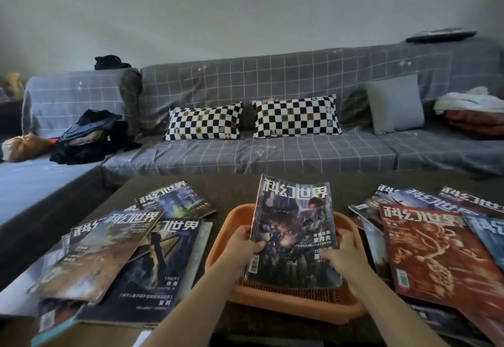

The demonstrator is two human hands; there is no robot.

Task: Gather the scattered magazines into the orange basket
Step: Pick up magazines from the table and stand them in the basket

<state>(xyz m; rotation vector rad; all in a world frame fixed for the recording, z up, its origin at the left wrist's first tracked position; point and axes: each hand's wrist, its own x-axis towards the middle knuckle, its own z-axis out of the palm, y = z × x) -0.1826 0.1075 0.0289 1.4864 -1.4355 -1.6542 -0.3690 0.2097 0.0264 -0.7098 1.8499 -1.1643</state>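
An orange basket [297, 301] sits on the dark table right in front of me. A dark blue magazine [293, 226] stands tilted in it, its lower edge down inside the basket and its top leaning away from me. My left hand [244, 243] grips the magazine's left edge, thumb on the cover. My right hand [342, 251] grips its right edge the same way. Several magazines [122, 251] lie overlapping to the left of the basket. Several more, topped by a red magazine [436, 256], lie to the right.
The table [234, 191] runs up to a grey checked sofa [272, 153]. On the sofa are two checkerboard cushions [203, 121], a grey cushion [395, 104], dark clothes [92, 138] at the left and folded laundry [469, 101] at the right.
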